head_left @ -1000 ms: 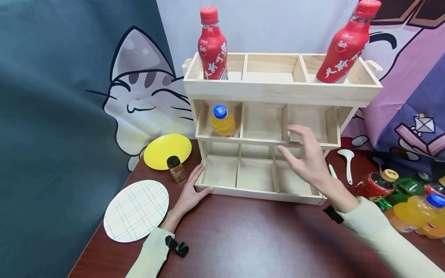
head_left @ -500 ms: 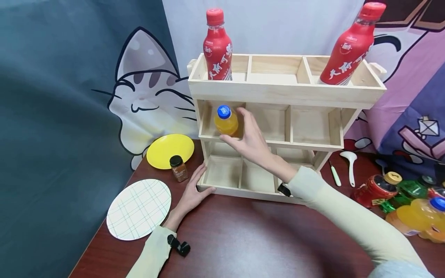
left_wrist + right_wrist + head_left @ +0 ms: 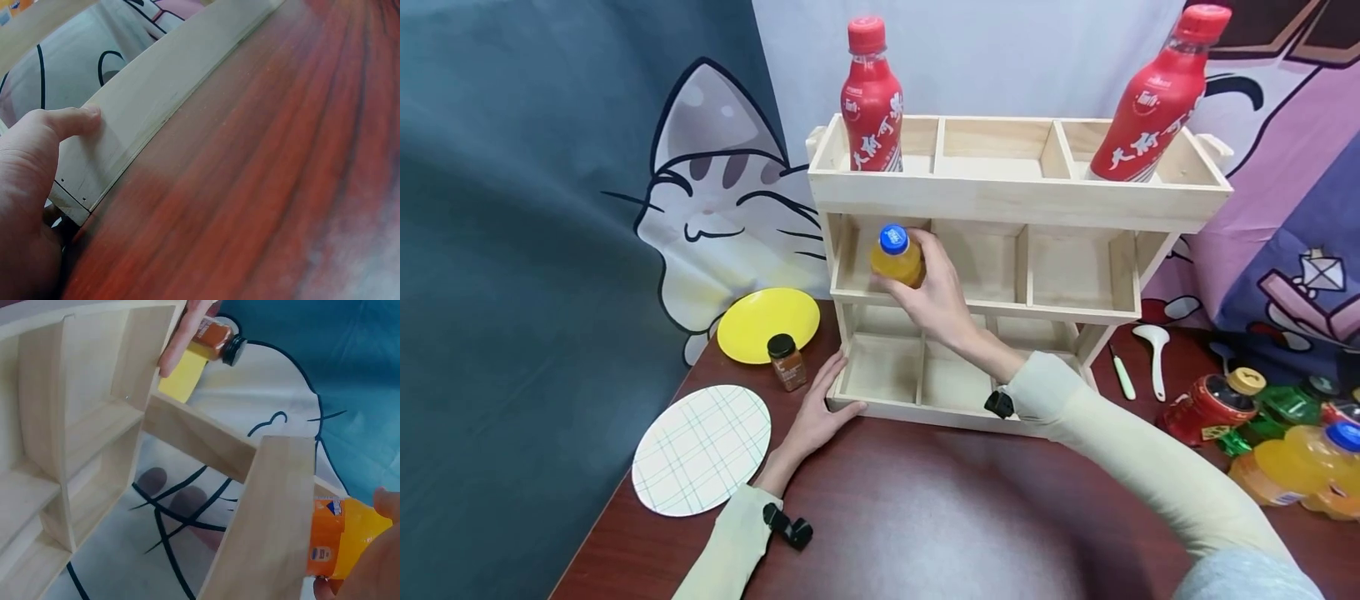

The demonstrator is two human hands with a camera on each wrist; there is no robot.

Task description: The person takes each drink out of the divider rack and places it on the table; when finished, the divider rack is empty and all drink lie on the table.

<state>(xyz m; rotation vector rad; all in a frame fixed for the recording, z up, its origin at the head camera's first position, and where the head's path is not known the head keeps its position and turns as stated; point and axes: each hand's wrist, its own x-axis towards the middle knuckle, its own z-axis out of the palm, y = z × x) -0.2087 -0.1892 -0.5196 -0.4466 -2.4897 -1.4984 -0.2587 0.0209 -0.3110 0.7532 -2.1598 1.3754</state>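
Having moved leftward across the wooden rack [image 3: 1015,202], my right hand [image 3: 940,304] is gripping the blue-capped bottle [image 3: 895,261] in its middle-tier left compartment; I'm best keeping it upright, my left hand [image 3: 812,421] clasping the rack's lower left corner.

At the left end of the rack [image 3: 1015,198]'s top tray, the left cola [image 3: 872,112] carries large white Chinese characters, which seem to read 天府可, with a last one turned toward its side. The right cola [image 3: 1153,108], by that tray's right end, repeats them; small Latin lettering above, perhaps Tianfu, is too fine to confirm. At the middle tray's left end, the juice [image 3: 897,264] has white marks on its blue cap [image 3: 894,239] and small print on its orange label [image 3: 326,544], both unreadable. Beside the rack's lower left corner, the jar [image 3: 787,364]'s pale lettering is illegible.
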